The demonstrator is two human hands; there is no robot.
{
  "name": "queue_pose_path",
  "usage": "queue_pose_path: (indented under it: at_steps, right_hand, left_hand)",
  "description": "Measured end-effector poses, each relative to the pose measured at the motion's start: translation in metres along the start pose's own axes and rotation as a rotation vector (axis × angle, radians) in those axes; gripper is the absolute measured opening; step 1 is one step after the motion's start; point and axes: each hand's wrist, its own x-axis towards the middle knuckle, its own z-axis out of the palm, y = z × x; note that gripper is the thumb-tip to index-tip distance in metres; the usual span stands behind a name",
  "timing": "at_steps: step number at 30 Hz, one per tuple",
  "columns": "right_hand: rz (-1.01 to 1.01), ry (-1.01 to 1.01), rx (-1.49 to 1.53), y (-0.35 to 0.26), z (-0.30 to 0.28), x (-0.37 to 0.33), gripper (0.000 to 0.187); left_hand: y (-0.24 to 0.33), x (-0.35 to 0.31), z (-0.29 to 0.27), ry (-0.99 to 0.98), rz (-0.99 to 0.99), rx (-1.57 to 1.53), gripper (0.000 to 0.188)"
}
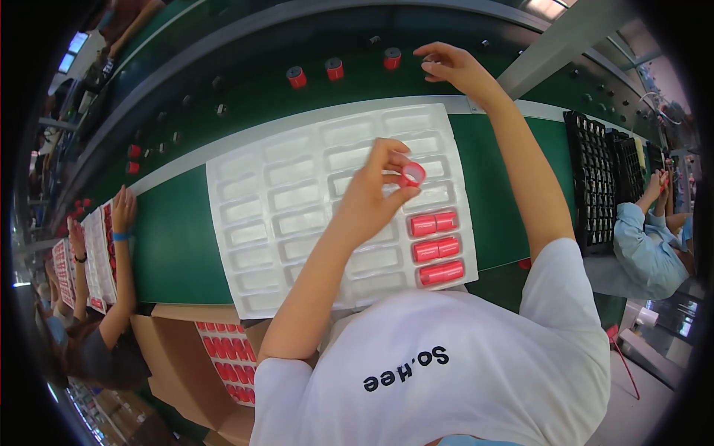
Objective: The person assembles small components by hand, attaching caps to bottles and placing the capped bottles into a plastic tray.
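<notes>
My left hand [378, 182] is over the white moulded tray [294, 171], its thumb and fingers closed round a short red cylinder [413, 175]. The cylinder's pale, hollow-looking end faces up and to the right. Beyond the tray, my right hand [454, 68] reaches over the dark green conveyor belt. Its thumb and forefinger curl round a small greyish thing, too small to name. Just left of that hand stands a red cylinder with a dark top [392, 59]. Red cylinders [436, 249] lie on their sides in three pockets at the tray's near right corner.
More red cylinders [335, 69] and small metal parts stand on the belt [253, 89]. An open cardboard box [175, 364] holds a filled tray at lower left. Black racks [591, 175] stand to the right. Co-workers' hands [124, 212] are at the left; another co-worker [651, 245] sits far right.
</notes>
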Motion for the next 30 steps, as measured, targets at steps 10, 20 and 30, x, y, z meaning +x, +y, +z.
queue_pose_path:
  at_steps: [10,20,30]
  right_hand:
    - [-0.313,0.025,0.502,-0.069,0.095,-0.106,0.023]
    - [-0.42,0.169,0.105,-0.065,0.111,-0.123,0.016]
    - [-0.487,0.089,-0.108,-0.071,0.106,-0.126,0.016]
  left_hand:
    - [-0.001,-0.005,-0.013,0.181,0.065,-0.112,0.035]
    - [0.009,-0.015,-0.011,0.363,0.09,-0.003,0.031]
    - [-0.003,-0.014,-0.013,0.412,0.069,-0.005,0.028]
